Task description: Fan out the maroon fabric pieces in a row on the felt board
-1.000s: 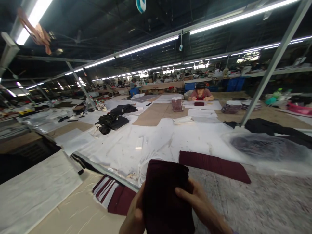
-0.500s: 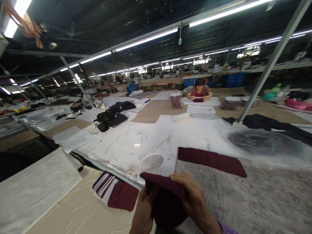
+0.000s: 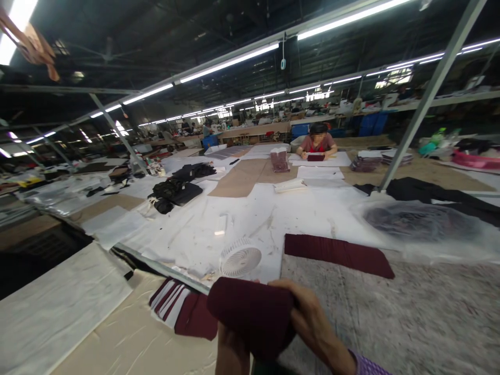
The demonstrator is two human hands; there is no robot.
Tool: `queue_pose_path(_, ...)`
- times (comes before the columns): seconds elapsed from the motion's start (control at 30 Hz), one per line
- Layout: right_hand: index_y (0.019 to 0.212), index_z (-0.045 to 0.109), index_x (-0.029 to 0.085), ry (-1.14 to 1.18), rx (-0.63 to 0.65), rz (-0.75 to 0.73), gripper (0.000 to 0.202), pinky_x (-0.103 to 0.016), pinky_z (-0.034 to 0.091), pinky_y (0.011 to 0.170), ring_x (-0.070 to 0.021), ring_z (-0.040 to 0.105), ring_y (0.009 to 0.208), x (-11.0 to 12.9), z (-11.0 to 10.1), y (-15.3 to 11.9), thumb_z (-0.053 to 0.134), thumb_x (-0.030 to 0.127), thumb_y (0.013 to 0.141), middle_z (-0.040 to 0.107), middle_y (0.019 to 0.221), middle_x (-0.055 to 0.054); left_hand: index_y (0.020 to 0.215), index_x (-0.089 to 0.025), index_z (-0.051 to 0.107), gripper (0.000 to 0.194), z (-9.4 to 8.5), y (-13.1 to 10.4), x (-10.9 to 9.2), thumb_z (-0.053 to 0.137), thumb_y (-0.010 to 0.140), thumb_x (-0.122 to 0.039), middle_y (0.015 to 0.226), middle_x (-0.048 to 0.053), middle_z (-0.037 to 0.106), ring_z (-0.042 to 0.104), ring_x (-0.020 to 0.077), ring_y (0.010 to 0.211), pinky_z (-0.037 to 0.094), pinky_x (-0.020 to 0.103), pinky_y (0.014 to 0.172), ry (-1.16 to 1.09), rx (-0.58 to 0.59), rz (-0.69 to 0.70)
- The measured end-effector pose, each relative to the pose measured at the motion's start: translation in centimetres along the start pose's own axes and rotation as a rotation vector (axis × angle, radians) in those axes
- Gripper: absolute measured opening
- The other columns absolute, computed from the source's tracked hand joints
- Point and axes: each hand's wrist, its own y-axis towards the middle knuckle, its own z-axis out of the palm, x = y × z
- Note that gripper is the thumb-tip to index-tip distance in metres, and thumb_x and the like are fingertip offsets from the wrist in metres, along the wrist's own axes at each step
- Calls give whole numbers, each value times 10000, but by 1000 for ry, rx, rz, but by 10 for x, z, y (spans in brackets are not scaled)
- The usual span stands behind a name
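A dark maroon cloth, bent over into a rounded fold, is held up at the bottom centre of the head view. My right hand grips its right edge, fingers partly behind the cloth. Under its lower left side is my left hand, closed on it, the fingertips mostly hidden. Flat on the grey speckled mat lies a long maroon strip. Folded maroon pieces with white layers rest on the cream cloth to the left.
A white fan stands just beyond my hands. Dark garments lie further left, a clear plastic bag at right, and a slanted metal post rises beside it. Across the table a person handles a maroon piece near stacked bundles.
The held cloth has tipped and rounded over, showing more of its maroon face. My left hand has shifted slightly right and down, more covered by the cloth. The view has shifted slightly.
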Motion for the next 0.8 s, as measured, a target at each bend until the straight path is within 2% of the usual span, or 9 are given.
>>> queue_pose_path(0.07, 884, 684, 195, 134, -9, 183, 149, -312, 524, 689, -217, 629, 779, 1, 0, -1, 551, 202, 817, 696, 820, -32, 681, -169, 733, 236, 0, -2, 2, 680, 673, -399, 658, 72, 726, 665, 254, 720, 537, 293, 709, 11, -117, 28)
queue_pose_path(0.13, 761, 669, 175, 181, -24, 245, 125, -289, 504, 635, -206, 601, 713, 4, 0, -2, 591, 258, 812, 660, 724, -12, 723, -181, 719, 214, 0, -4, 2, 767, 613, -358, 697, 48, 733, 673, 250, 758, 528, 318, 807, -125, -189, -29)
queue_pose_path(0.2, 741, 674, 175, 157, -32, 210, 123, -274, 483, 631, -193, 587, 693, 6, 1, -2, 619, 266, 803, 645, 697, 3, 913, -188, 703, 364, 1, -3, 0, 766, 621, -395, 852, 64, 748, 676, 267, 874, 515, 375, 883, -389, -104, -138)
queue_pose_path(0.3, 872, 703, 200, 218, 2, 246, 121, -283, 483, 669, -204, 610, 750, 9, 2, -1, 620, 266, 814, 684, 773, 0, 1140, -206, 614, 565, 1, 1, -4, 772, 625, -375, 998, 88, 732, 646, 289, 1019, 503, 417, 928, -666, 58, -285)
queue_pose_path(0.43, 959, 689, 181, 389, 21, 392, 226, -355, 517, 747, -245, 648, 825, 3, 3, 3, 665, 317, 780, 713, 853, -19, 1191, -172, 564, 535, 5, 3, -19, 737, 698, -289, 897, 88, 751, 657, 278, 1013, 517, 413, 923, -712, 7, -465)
queue_pose_path(0.5, 1033, 657, 178, 357, 32, 392, 295, -395, 515, 817, -258, 648, 898, -4, 1, 4, 674, 320, 775, 713, 929, -37, 1209, -154, 550, 514, 8, 3, -27, 706, 735, -277, 928, 97, 749, 658, 273, 1016, 523, 407, 920, -747, 27, -463)
queue_pose_path(0.6, 1181, 561, 204, 109, -75, 286, 427, -439, 498, 869, -260, 626, 975, -15, -5, 4, 667, 314, 782, 666, 1101, -78, 1229, -142, 542, 535, 10, 3, -33, 709, 733, -255, 991, 109, 740, 660, 270, 1013, 531, 398, 911, -770, 28, -429)
queue_pose_path(0.7, 1250, 498, 240, -240, -258, 6, 465, -470, 475, 888, -266, 583, 1032, -17, -11, 4, 644, 288, 811, 594, 1214, -99, 1231, -143, 546, 551, 9, 3, -32, 721, 720, -254, 1003, 112, 739, 661, 271, 1010, 538, 392, 897, -759, -8, -425)
queue_pose_path(0.8, 1277, 483, 282, -433, -177, -282, 468, -447, 441, 948, -253, 524, 1111, -8, -15, 6, 638, 234, 838, 596, 1201, -69, 1168, -124, 594, 513, 7, 1, -30, 741, 696, -261, 976, 117, 745, 665, 278, 998, 537, 378, 885, -704, 12, -411)
